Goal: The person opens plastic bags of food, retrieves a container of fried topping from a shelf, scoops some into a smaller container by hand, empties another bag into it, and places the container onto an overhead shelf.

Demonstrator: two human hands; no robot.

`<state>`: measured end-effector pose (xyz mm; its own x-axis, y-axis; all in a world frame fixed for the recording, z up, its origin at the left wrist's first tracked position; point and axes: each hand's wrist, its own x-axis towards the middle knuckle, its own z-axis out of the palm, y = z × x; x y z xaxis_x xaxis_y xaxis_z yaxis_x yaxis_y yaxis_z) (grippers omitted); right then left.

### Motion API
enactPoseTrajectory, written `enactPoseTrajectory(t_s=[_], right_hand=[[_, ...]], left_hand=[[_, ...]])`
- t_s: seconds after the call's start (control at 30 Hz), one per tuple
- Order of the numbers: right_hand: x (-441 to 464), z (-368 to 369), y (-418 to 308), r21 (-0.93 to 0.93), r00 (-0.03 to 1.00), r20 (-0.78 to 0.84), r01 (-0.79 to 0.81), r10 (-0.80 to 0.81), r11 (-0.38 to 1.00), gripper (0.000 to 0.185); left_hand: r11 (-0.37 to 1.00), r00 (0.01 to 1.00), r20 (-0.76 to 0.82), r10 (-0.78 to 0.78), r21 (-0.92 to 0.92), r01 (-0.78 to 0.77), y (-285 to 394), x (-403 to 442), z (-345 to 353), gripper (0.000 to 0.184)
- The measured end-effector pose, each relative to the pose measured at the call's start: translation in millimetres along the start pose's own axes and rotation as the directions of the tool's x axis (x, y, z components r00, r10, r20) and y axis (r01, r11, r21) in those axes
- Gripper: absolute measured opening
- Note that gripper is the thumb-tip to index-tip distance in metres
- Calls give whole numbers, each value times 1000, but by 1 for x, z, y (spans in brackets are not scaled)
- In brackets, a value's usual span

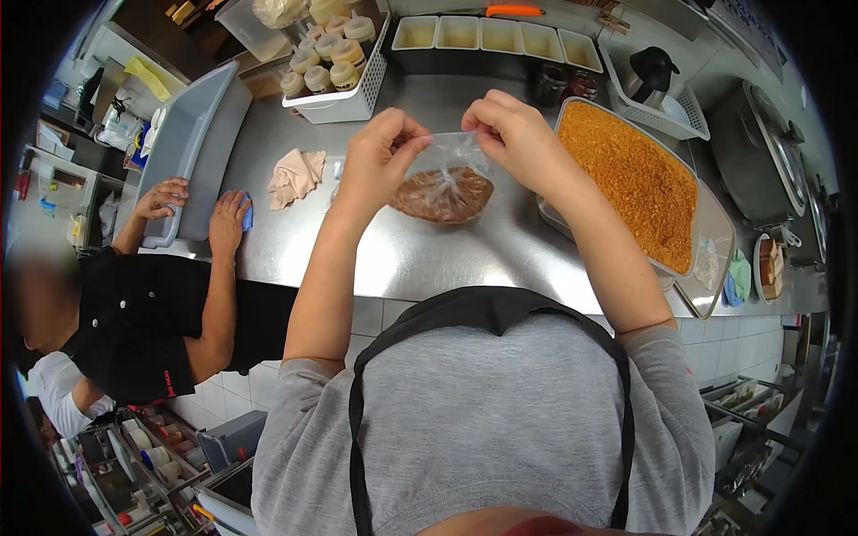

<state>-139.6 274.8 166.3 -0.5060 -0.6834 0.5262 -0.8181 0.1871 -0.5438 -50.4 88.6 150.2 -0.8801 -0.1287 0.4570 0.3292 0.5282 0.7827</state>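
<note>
A clear plastic bag [444, 196] with a reddish-brown filling rests on the steel counter [313, 246] in front of me. Its upper part is gathered above the filling, and the loose top spreads up between my hands. My left hand [386, 154] pinches the top's left corner between thumb and fingers. At the right corner, my right hand [508, 132] pinches the plastic the same way. To the right of the bag stands a large tub of orange-brown crumbs [630, 183], partly behind my right forearm. A crumpled beige cloth [296, 179] lies to the left.
A white basket of squeeze bottles [344, 103] and a row of white containers [480, 37] line the back. On the left, a co-worker in black [147, 313] has one hand on a grey bin [192, 152] and the other on a blue cloth [248, 213]. A large lidded pot [760, 152] stands right.
</note>
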Motion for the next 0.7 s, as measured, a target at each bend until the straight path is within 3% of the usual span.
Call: enactPoseTrajectory(t_s=[0.03, 0.3, 0.43, 0.7], right_hand=[[0, -3, 4, -1, 1000, -2, 0, 0, 1000, 13], [21, -20, 4, -121, 999, -21, 32, -35, 992, 12], [29, -24, 5, -145, 994, -62, 79, -89, 986, 12], [28, -30, 3, -131, 996, -43, 74, -80, 989, 13]], left_hand=[[994, 997, -26, 70, 83, -68, 0, 1, -3, 6], [993, 993, -114, 24, 115, -10, 13, 18, -26, 8], [976, 987, -101, 129, 192, -107, 13, 26, -31, 6], [973, 986, -99, 134, 204, -112, 16, 27, -31, 6]])
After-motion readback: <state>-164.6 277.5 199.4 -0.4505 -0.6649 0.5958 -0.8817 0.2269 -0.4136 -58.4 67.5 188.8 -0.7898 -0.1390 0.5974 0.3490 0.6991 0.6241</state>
